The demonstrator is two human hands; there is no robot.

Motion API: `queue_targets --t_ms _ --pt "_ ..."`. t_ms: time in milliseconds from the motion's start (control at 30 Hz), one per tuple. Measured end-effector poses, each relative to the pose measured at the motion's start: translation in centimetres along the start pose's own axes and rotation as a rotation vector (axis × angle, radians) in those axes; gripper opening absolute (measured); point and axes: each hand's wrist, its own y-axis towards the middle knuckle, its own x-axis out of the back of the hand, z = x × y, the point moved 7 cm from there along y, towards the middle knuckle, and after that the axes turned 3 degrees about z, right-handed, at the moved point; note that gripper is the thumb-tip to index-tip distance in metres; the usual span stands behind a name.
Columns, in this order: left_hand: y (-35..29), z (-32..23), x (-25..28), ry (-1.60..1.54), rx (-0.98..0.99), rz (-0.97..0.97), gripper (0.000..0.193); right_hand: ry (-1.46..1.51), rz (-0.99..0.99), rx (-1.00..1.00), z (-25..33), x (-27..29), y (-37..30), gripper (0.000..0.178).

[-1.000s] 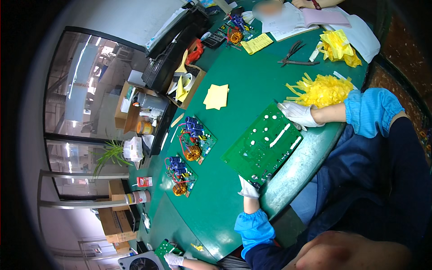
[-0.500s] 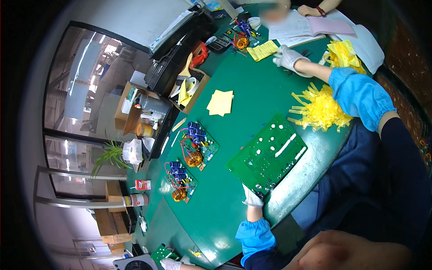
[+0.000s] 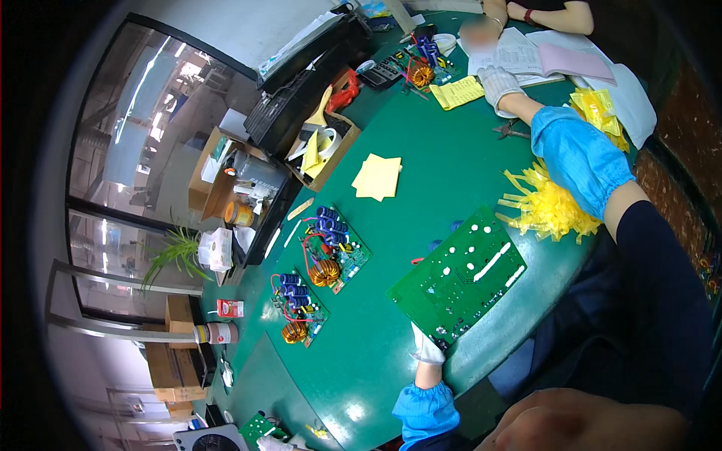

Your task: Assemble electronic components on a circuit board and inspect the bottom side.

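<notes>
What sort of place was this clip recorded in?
Probably an electronics assembly workshop: the gloved left hand holds a green circuit board, and two component-laden boards with copper-coloured toroidal coils lie on the green worktable.

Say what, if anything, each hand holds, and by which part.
The left hand holds the green circuit board by its edge near the bottom corner; whether the right hand holds anything cannot be told.

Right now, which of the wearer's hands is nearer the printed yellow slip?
Right. The right hand is beside the yellow slip; the left hand is much farther off, at the lower corner of the green circuit board.
</notes>
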Motion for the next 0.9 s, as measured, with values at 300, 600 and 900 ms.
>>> queue_targets --t_ms 300,600,900 --pt "-1.6 0.3 2.3 -0.08 0.018 0.012 0.051 0.281 0.016 -0.041 1.7 1.7 -4.2 0.021" --pt "-2.7 1.0 2.9 -0.057 0.038 0.021 0.052 1.574 1.29 -0.193 10.8 6.3 -22.2 0.013" --pt "-1.7 0.3 1.1 0.014 0.026 0.051 0.052 1.004 0.99 0.221 10.5 2.3 -26.4 0.03"
